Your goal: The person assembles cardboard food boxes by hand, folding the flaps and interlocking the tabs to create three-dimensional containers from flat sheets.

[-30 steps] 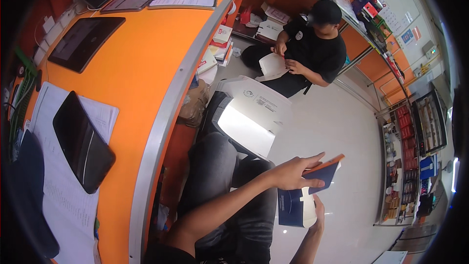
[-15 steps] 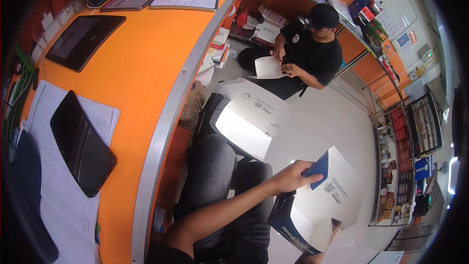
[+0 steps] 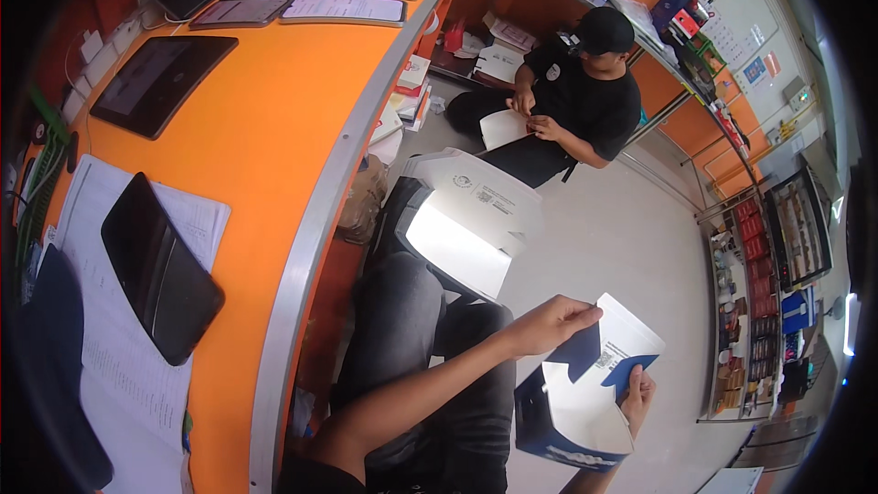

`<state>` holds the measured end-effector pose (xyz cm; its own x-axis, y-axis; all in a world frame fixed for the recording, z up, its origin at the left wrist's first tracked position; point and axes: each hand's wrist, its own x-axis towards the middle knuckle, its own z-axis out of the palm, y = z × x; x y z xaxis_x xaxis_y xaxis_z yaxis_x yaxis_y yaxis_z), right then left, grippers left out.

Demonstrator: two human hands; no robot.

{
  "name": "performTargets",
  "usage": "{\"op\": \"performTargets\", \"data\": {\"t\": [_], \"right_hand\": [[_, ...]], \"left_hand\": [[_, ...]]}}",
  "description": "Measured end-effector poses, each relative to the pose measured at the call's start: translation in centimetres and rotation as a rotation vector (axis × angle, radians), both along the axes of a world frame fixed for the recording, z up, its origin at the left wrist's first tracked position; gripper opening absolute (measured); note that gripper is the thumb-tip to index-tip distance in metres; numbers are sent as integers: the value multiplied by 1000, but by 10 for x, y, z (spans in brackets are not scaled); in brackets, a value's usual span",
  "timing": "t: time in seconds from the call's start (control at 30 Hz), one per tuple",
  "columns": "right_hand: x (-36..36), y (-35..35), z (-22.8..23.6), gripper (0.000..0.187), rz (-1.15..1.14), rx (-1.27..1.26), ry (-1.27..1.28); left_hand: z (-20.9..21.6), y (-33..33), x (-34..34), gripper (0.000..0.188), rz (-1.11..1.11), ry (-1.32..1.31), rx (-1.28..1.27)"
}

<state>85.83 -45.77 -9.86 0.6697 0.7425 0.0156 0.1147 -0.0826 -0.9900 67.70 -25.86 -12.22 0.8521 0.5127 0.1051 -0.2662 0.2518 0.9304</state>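
Observation:
A dark blue takeaway carton [image 3: 569, 453] with a white inside is held above the floor in front of my right knee, its lid raised. My left hand [image 3: 551, 325] is closed on a corner of the lid, pinching it by the blue side flap. My right hand [image 3: 637, 400] grips the opposite blue flap, thumb on the near side, with part of the palm hidden behind the carton. Beyond my knees lies a stack of similar open cartons [image 3: 457, 236], white inside, with printing on the top lid.
Left of me runs an orange counter [image 3: 265, 119] with a metal edge, holding a black tablet [image 3: 163, 270], papers [image 3: 110, 338] and several phones [image 3: 343, 7]. Ahead, a person [image 3: 585, 96] in black sits folding a white carton [image 3: 503, 130]. Stocked shelves [image 3: 752, 297] stand at right.
My right hand has come into view and grips the flap. The lid has turned and its side flaps are bent inward. My left hand has shifted slightly along the lid.

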Motion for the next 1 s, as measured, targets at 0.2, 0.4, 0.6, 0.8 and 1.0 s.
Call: {"op": "performTargets", "data": {"t": [0.2, 0.4, 0.6, 0.8, 1.0], "right_hand": [[2, 0, 9, 48, 199, 332, 346], [37, -12, 12, 33, 214, -73, -62], [24, -6, 34, 26, 513, -571, -422], [11, 2, 19, 30, 674, -600, -505], [-6, -5, 17, 32, 770, -342, -742]], "left_hand": [[-13, -5, 12, 39, 262, 55, 299], [-11, -13, 12, 30, 5, -31, 181], [-11, -13, 2, 40, -405, 56, 473], [-21, -23, 9, 28, -505, 188, 607], [-29, -32, 14, 54, -567, 326, 407]]}}
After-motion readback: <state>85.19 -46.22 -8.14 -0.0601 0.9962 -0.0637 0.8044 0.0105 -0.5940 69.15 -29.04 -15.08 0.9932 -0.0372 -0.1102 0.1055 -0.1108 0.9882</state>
